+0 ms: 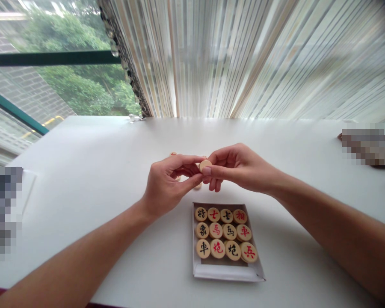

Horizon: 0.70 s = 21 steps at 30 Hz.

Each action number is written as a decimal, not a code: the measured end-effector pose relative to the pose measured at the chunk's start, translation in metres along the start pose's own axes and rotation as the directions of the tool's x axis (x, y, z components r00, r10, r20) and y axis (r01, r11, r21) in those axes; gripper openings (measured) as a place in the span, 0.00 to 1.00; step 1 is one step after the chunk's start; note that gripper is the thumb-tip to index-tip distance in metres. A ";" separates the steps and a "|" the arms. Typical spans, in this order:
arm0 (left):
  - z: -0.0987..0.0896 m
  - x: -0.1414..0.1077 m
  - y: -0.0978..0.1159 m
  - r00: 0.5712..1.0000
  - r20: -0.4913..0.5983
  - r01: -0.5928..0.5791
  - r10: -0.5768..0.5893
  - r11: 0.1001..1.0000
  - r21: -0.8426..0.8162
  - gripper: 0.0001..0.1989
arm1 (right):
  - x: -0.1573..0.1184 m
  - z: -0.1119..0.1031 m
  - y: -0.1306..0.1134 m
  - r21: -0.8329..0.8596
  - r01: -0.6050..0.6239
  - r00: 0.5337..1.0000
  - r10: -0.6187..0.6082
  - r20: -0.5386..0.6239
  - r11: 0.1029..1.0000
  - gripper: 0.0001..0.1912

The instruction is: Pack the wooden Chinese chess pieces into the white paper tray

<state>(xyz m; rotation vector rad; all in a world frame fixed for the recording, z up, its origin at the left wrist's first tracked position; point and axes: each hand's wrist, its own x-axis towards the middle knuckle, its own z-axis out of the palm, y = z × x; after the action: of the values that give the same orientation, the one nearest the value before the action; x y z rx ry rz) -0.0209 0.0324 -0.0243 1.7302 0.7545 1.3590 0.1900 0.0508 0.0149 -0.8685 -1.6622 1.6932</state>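
Observation:
Above the box, my left hand (165,182) and my right hand (234,164) meet at one round wooden Chinese chess piece (205,166). My right thumb and fingers pinch it from the right, while my left thumb and fingertips close on its left edge. The face toward me looks plain. Around and behind my fingers lie a few loose pieces (173,154), mostly hidden by my hands. Nearer to me is a shallow open box (230,272) with rows of pieces lying flat, marked with red or black characters.
The white table (115,256) reaches back to a striped curtain (205,55) and a window on the left. Blurred-out objects stand at the left edge (3,214) and at the far right (368,147).

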 end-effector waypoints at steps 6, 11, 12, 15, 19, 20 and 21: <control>0.000 -0.001 0.001 0.996 0.047 -0.078 0.074 0.993 0.087 0.13 | 0.000 0.003 0.004 -0.025 0.012 1.000 -0.012 0.021 1.000 0.21; 0.001 -0.001 0.004 0.996 0.069 -0.068 0.061 0.993 0.092 0.11 | 0.000 0.002 0.004 -0.055 0.048 0.998 -0.046 0.040 0.997 0.22; 0.001 -0.001 0.004 0.996 0.072 -0.051 0.045 0.995 0.082 0.11 | 0.000 0.002 0.003 -0.059 0.051 0.998 -0.049 0.046 0.997 0.22; 0.000 -0.001 0.003 0.997 0.071 -0.016 0.013 0.999 0.042 0.14 | -0.001 0.001 0.000 -0.048 0.048 0.997 -0.045 0.064 0.998 0.22; 0.000 0.000 0.002 0.999 0.052 0.005 -0.004 1.000 -0.012 0.16 | -0.002 0.001 -0.003 0.006 0.006 0.998 -0.006 0.066 1.000 0.17; 0.000 0.000 0.003 0.999 0.041 0.008 -0.007 1.000 -0.027 0.16 | -0.002 0.001 -0.003 0.023 -0.001 0.998 0.000 0.066 1.000 0.15; 0.000 0.000 0.003 0.999 0.031 0.011 -0.010 0.999 -0.038 0.16 | -0.002 0.001 -0.003 0.040 -0.005 0.998 0.002 0.067 0.999 0.13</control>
<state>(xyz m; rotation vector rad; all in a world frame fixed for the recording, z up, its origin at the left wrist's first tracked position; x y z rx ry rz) -0.0209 0.0310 -0.0216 1.7115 0.7152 1.3281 0.1900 0.0485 0.0178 -0.8043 -1.6655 1.7699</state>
